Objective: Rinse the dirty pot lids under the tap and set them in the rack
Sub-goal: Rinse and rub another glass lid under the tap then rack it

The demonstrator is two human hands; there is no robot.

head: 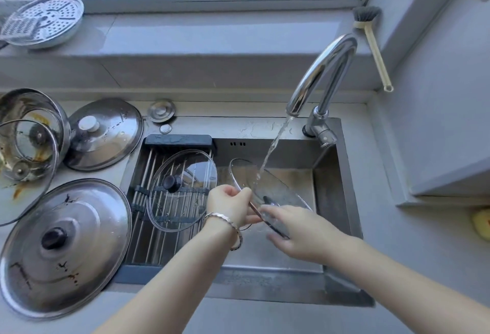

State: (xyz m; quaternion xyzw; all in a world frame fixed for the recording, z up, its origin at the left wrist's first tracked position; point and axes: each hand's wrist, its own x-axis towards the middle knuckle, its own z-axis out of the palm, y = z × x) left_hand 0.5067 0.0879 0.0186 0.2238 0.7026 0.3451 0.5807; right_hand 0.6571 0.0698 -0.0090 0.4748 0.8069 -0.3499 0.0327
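while water [273, 145] hits glass lid [267, 185], left hand [229, 205] grips rim; right hand [302, 230]: hold unclear behind glass.

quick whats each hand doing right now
Left hand: grips the rim of the round clear glass pot lid.
Right hand: pinches the same lid's lower edge.
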